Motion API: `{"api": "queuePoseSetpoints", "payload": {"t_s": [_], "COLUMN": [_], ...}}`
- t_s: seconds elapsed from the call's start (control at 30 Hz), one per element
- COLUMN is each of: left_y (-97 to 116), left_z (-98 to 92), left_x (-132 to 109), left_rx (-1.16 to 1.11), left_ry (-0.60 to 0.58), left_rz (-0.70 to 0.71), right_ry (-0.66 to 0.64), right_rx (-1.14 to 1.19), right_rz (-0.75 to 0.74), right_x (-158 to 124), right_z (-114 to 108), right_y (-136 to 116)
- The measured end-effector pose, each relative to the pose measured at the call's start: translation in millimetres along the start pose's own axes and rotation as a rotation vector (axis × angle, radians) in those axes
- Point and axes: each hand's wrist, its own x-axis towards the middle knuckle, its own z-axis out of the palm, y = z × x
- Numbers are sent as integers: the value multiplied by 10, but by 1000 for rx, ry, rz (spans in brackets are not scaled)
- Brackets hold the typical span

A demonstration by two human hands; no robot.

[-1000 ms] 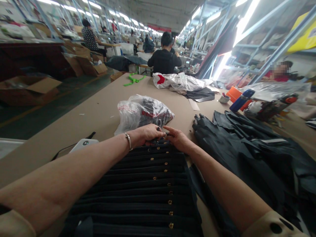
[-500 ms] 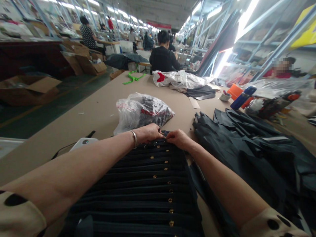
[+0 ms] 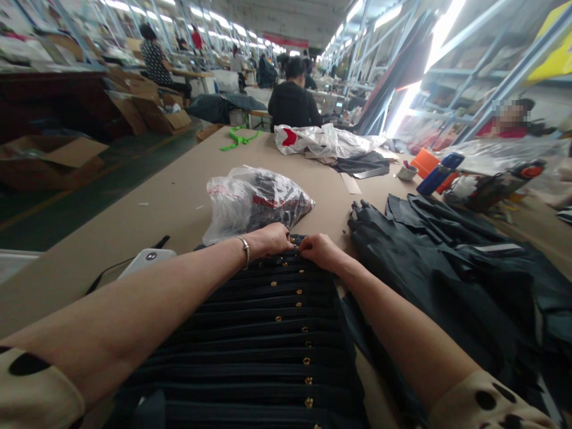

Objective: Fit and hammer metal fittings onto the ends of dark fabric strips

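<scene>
Dark zippers (image 3: 250,339) lie in overlapping rows on the table in front of me, each row with a small gold-coloured slider (image 3: 308,403). My left hand (image 3: 273,240) is closed in a pinch at the far end of the rows. Close beside it on the right, my right hand (image 3: 319,249) also has its fingers pinched, on the same far zipper. A gold bit shows between the two hands; the fingers hide most of it. Just beyond my left hand sits a clear plastic bag (image 3: 250,199) with dark contents.
Dark folded fabric (image 3: 429,268) is piled at the right. Left of the zippers lies a white phone (image 3: 147,262). Farther back are a white plastic bundle (image 3: 328,140), a green strap (image 3: 240,138), a small cup (image 3: 406,171) and bottles. A person (image 3: 292,101) sits beyond the table (image 3: 179,190).
The view has shifted slightly. Both hands stay pinched at the far zipper, with only a slight movement of the fingers.
</scene>
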Motion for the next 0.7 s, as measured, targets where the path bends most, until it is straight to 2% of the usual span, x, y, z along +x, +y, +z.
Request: {"api": "queuePoseSetpoints", "payload": {"t_s": [0.23, 0.37, 0.43, 0.53, 0.7], "left_y": [-68, -153, -185, -205, -236], "left_z": [-32, -117, -151, -165, -127], "left_x": [-6, -100, -141, -181, -205], "left_rx": [14, -44, -87, -153, -253], "left_ry": [14, 21, 25, 27, 24], "left_rz": [-15, -33, -36, -31, -30], "right_ry": [-14, 54, 105, 165, 221], "right_rx": [-111, -141, -65, 178, 405], "right_rz": [10, -28, -86, -154, -127], "right_x": [23, -118, -194, -243, -198], "right_z": [-44, -83, -40, 89, 232], "right_y": [-70, -226, -360, -565, -710]}}
